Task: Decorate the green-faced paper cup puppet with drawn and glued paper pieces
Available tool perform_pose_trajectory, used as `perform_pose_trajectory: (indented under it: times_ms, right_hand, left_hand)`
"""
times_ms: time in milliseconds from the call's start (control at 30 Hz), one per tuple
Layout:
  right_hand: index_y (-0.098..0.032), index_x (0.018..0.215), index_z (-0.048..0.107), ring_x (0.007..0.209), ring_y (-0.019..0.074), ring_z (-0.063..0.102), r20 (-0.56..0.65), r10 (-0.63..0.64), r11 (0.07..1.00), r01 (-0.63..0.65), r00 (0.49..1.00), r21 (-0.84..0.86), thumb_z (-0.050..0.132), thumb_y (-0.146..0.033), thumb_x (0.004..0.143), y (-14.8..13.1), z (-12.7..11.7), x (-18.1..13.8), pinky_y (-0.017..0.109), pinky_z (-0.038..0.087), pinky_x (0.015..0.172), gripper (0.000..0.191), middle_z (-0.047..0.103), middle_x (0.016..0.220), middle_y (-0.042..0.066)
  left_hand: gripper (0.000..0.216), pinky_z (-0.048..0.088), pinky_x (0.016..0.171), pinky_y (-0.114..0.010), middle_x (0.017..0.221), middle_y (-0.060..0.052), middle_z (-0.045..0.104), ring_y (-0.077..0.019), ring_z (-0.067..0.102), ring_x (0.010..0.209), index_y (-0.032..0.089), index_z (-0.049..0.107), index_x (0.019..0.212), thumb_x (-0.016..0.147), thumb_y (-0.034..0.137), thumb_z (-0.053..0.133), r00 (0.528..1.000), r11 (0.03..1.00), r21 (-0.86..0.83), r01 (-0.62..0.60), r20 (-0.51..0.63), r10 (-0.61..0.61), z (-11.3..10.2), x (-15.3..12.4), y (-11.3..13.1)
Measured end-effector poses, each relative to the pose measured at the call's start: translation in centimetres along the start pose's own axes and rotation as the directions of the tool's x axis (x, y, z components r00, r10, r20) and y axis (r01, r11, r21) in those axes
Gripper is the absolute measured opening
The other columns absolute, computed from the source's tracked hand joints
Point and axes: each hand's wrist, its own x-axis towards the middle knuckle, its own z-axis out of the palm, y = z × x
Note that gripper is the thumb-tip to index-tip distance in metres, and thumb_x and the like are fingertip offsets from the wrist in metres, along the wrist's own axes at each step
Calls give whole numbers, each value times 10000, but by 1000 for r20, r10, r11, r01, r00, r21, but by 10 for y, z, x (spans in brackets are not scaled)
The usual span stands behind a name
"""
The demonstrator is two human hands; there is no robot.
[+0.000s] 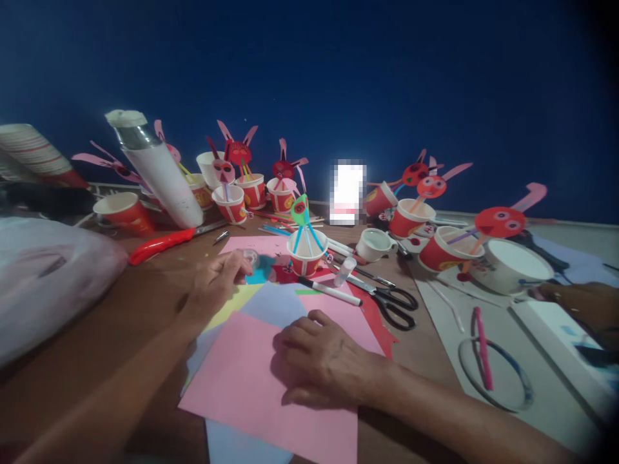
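My left hand [216, 278] reaches forward over the table, its fingers closed around a small clear round object [250, 258] beside a blue paper scrap [261, 270]. My right hand [323, 357] lies on a pink sheet of paper [251, 393], fingers bent and pressing it down. Under the pink sheet lie pale blue, yellow and red sheets. Just beyond my hands stands a red paper cup [306, 255] with blue straws and a green paper face. A black marker [329, 291] and a glue stick [344, 272] lie near it.
Black scissors [393, 301] lie to the right of the papers. Several red cups with pink-eared paper faces stand along the back. A white tube [153, 169] and a red-handled cutter [163, 245] are at left, a plastic bag [43, 277] nearer. Another person's hand [580, 308] is at right.
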Motion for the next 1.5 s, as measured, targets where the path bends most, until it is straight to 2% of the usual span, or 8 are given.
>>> perform_pose_trajectory:
  times_ms: [233,400,567,700,867,1033,1300,1500]
  right_hand:
    - [-210,866,599,880,166,506,-21,6,1000,-6,1000,-24,481,-328,864,1,-6,1,324,307,774,166,622,968,62]
    - [-205,847,603,841,149,519,-54,-15,999,12,998,-47,440,-258,885,5,-11,2,309,314,758,176,630,908,59]
    - [-185,901,609,788,188,516,-69,204,973,-210,977,-100,473,-469,842,10,-11,0,348,318,741,321,621,853,79]
    - [-162,909,605,792,242,524,34,399,908,-389,916,-158,515,-660,709,2,-15,0,390,326,740,545,602,820,99]
    - [-149,880,609,760,244,559,211,524,851,-493,825,-182,658,-483,662,-7,-22,6,376,325,713,401,625,803,100]
    - [-159,823,598,729,199,571,253,557,829,-547,791,-115,562,-216,743,-5,-25,7,329,296,671,105,645,783,66]
    - [-187,810,581,756,159,543,269,408,909,-416,872,-32,542,-176,799,-4,-31,8,283,257,631,42,633,802,20]
    - [-186,875,568,733,177,505,133,333,927,-298,934,-228,489,-153,837,4,-19,5,316,248,633,94,589,789,33]
  left_hand:
    - [354,427,533,-227,610,-14,582,-130,524,572,185,583,592,847,342,395,994,995,56,-79,83,75,-3,-3,-9]
    - [355,420,545,-218,561,11,507,-126,512,567,185,573,633,857,359,359,983,984,145,-99,167,74,-5,-7,-13]
    - [327,406,558,-212,598,17,518,-118,510,569,185,551,632,858,335,367,961,965,181,-191,237,145,-5,-8,-10]
    - [344,370,541,-213,559,26,514,-120,488,557,183,530,584,851,349,393,950,927,304,-219,284,131,-3,-9,-5]
    - [251,376,620,-244,704,3,606,-160,552,678,208,602,722,839,315,408,903,839,449,-309,416,110,-1,-12,-4]
    - [221,348,596,-277,744,-32,610,-200,565,688,212,614,710,793,342,455,906,751,590,-296,423,24,0,-15,-6]
    - [245,298,533,-247,704,8,560,-157,502,621,201,542,740,662,430,575,911,779,616,-117,380,-163,3,-14,-16]
    - [94,306,537,-233,655,34,521,-126,453,583,194,518,730,722,285,497,887,876,449,-178,458,-54,11,-17,-11]
